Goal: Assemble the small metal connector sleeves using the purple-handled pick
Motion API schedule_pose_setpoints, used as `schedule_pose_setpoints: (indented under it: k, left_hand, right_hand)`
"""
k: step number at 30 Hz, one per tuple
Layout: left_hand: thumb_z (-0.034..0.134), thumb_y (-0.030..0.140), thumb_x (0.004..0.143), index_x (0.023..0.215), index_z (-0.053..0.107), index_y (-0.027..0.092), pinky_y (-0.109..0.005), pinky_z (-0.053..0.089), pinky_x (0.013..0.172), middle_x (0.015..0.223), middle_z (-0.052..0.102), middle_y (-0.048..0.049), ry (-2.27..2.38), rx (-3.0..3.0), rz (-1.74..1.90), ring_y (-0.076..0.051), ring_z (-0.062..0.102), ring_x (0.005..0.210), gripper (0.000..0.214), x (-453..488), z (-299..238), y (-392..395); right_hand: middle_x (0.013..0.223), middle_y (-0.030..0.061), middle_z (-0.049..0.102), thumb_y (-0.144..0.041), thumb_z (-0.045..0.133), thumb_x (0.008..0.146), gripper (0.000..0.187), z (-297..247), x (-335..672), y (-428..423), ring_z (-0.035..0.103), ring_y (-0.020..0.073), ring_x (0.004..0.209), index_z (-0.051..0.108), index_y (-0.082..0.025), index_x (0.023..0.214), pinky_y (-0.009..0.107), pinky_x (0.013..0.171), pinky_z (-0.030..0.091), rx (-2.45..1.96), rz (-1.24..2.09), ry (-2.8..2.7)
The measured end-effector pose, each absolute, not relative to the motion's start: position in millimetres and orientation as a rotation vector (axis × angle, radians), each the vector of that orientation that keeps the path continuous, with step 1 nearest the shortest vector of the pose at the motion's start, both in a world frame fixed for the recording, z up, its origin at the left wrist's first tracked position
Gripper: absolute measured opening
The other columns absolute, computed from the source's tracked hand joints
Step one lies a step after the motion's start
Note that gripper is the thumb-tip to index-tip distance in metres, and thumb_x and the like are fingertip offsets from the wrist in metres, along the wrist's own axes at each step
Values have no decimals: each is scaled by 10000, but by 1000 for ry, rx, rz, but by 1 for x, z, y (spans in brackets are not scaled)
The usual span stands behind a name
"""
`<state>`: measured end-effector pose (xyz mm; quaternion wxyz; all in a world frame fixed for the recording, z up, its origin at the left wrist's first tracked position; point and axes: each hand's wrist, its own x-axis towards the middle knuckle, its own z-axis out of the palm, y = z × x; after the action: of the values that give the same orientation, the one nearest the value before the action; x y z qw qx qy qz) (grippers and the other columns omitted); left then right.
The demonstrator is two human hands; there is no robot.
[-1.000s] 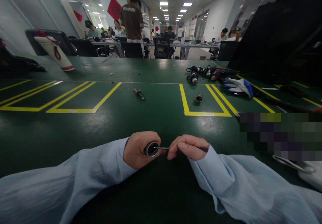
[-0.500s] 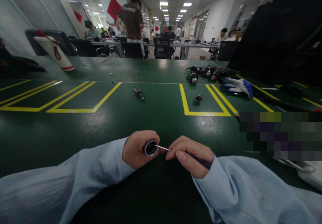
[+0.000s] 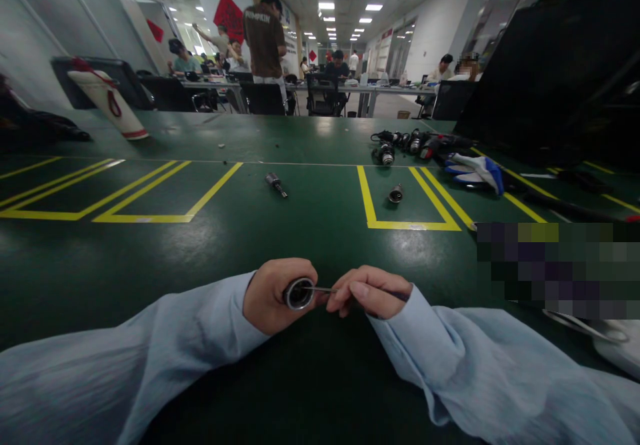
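- Head view: left hand curled snugly around a hollow metal part, round mouth facing the camera; held over the counter, toward its near edge.
- Right hand pinching a thin-shafted tool; tip within the part's mouth, depth cannot tell. Handle mostly hidden by fingers.
- Farther from near edge: stemmed metal piece on its side; to its right, small metal cup inside yellow tape.
- Toward far right corner: blue-and-white glove.
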<state>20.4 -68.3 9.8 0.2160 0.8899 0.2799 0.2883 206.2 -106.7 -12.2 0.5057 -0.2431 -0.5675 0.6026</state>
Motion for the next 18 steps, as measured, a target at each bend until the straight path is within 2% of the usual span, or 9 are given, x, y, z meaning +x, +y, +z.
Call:
schedule_pose_setpoints:
  k: [5, 13, 18]
  left_hand:
    - [549, 186, 741, 609, 461, 147, -180, 314, 439, 537, 453, 42, 789, 2438, 819, -59, 405, 466, 163, 21, 10, -69]
    - [544, 184, 743, 612, 471, 146, -176, 324, 443, 533, 480, 36, 806, 2470, 797, -64, 428, 477, 155, 21, 10, -68]
    - [526, 178, 747, 606, 473, 145, -180, 324, 447, 533, 470, 35, 802, 2484, 785, -65, 422, 476, 154, 20, 10, -68]
  right_hand:
    - [789, 45, 667, -315, 537, 835, 194, -14, 207, -105, 604, 119, 713, 646, -161, 793, 243, 616, 482, -520, 1584, -1262]
    - [780, 61, 648, -293, 515, 839, 197, -8, 206, -114, 572, 135, 687, 652, -155, 803, 273, 609, 448, -650, 1194, -1522]
    - [803, 55, 657, -303, 519, 841, 193, -9, 205, -110, 593, 131, 728, 649, -163, 812, 253, 603, 472, -611, 1406, -1402]
